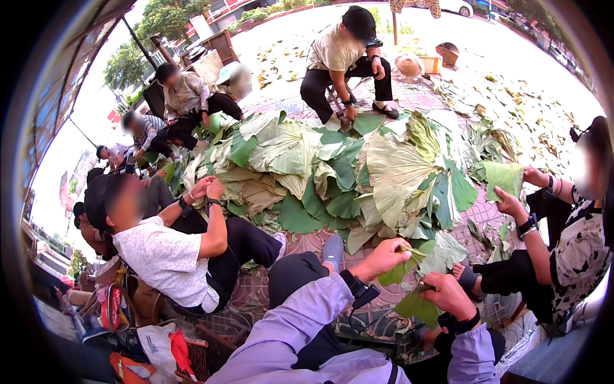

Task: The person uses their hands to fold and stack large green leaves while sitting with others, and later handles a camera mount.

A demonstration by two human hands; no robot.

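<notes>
Above my lap, my left hand [385,257] pinches the edge of a green lotus leaf [404,264] between thumb and fingers. My right hand [449,294], just right of it and nearer to me, is closed on another part of green leaf [419,308] that hangs down from the fingers. Whether these are two pieces or one torn leaf, I cannot tell. Beyond my hands lies a long heap of large lotus leaves [284,153], some green, some pale and dried.
A person at the left [167,259] sits close beside me, and one at the right [579,243] holds up a leaf [504,178]. Across the heap another person [342,61] bends down. Bags and a basket [192,352] stand at my left. Dry leaves [505,109] cover the far paving.
</notes>
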